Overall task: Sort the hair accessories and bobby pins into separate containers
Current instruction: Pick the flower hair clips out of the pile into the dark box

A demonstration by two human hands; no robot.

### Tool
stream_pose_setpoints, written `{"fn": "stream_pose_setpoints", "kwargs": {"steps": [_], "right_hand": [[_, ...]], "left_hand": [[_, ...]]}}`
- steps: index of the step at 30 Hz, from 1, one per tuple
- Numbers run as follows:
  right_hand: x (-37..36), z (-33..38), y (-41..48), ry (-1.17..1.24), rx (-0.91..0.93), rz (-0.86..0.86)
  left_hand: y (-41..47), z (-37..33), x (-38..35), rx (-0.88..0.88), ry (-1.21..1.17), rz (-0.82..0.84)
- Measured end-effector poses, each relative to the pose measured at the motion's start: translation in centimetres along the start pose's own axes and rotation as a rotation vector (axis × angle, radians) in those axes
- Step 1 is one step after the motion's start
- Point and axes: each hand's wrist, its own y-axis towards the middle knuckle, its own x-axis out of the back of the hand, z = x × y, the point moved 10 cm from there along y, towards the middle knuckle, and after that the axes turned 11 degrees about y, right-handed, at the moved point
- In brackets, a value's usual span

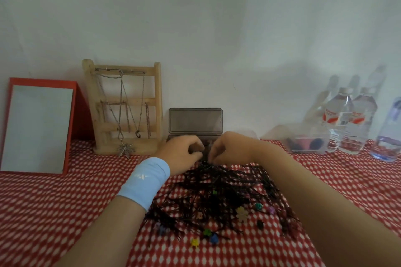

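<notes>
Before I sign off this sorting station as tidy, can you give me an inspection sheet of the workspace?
Surface: red-and-white patterned tablecloth.
Job's things: black bobby pins in one loose pile; small coloured clips mixed into its near edge; dark box open, lid upright by the wall; clear container at right, dark and pink items inside.
Clutter: red-framed mirror, wooden necklace stand, water bottles.
Hands: left hand and right hand curled at the pile's far edge; grip unclear.
Cables: nothing seen.
Surroundings: plain white wall.
</notes>
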Motion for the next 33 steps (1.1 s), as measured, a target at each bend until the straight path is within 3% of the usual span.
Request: {"fn": "stream_pose_setpoints", "kwargs": {"steps": [4, 10, 15, 19, 25, 29, 33], "right_hand": [[-2.2, 0.0, -3.2, -0.047, -0.035, 0.152], [-4.6, -1.9, -7.3, -0.116, -0.171, 0.311], [-4.3, -2.1, -7.6, -0.047, -0.112, 0.227], [-2.5, -1.3, -7.3, 0.087, -0.010, 0.044], [-1.5, -0.6, -6.2, 0.328, 0.015, -0.184], [-2.9, 1.0, -4.6, 0.270, 0.038, -0.126], [-5.9, 3.6, -3.5, 0.072, 0.090, 0.106]], "left_hand": [[-3.1, -3.0, -2.5, -0.060, -0.057, 0.220], [-4.9, -5.1, -3.6, -0.079, -0.022, 0.217], [-5.4, -6.3, -3.7, -0.108, -0.038, 0.205], [-5.4, -6.6, -3.9, -0.067, -0.145, 0.210], [-5.3, -4.2, -1.6, 0.029, -0.157, 0.075], [-6.2, -2.2, 0.1, 0.044, -0.054, 0.112], [-7.4, 1.2, 0.3, 0.156, 0.022, 0.202]]}}
